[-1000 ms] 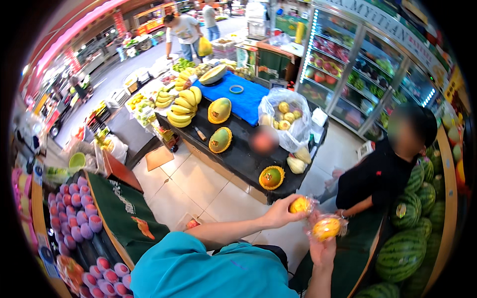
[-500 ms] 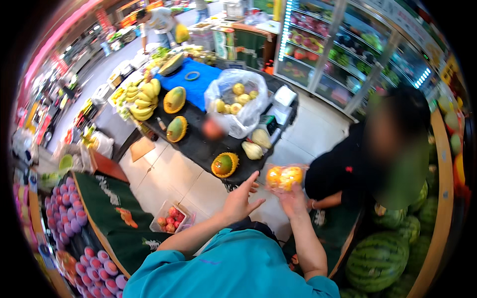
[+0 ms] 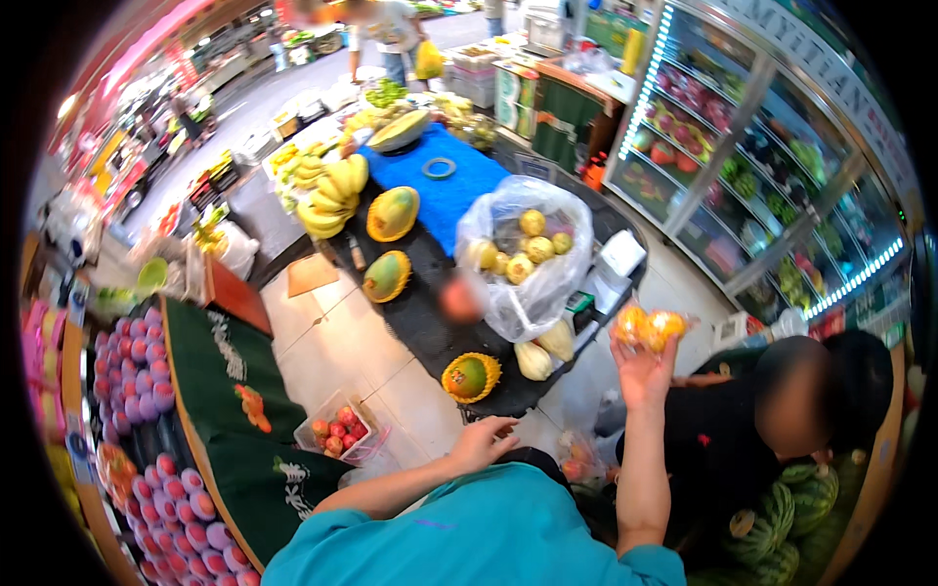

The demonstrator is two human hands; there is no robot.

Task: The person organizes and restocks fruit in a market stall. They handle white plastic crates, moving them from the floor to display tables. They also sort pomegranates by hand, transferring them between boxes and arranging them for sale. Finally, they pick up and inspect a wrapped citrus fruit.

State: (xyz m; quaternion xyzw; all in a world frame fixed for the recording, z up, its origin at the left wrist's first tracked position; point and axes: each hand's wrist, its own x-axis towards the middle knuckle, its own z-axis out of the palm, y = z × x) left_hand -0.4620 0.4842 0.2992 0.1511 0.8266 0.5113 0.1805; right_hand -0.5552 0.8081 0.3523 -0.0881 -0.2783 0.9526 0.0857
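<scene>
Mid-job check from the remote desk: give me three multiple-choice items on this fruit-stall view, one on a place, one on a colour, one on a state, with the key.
1. Where is the right hand?
A. Raised over the gap between the black table and the watermelons
B. Resting on the bananas
C. Inside the fridge

2. What colour is the cloth under the tape ring?
A. Red
B. Blue
C. White

3. What state is the left hand in?
A. Gripping a knife
B. Holding a bag
C. Empty, fingers loosely spread

Key:
1 A, the hand is lifted there, holding wrapped orange fruit.
2 B, the cloth at the table's far end is bright blue.
3 C, nothing lies in that hand, which is low by the chest.
</scene>
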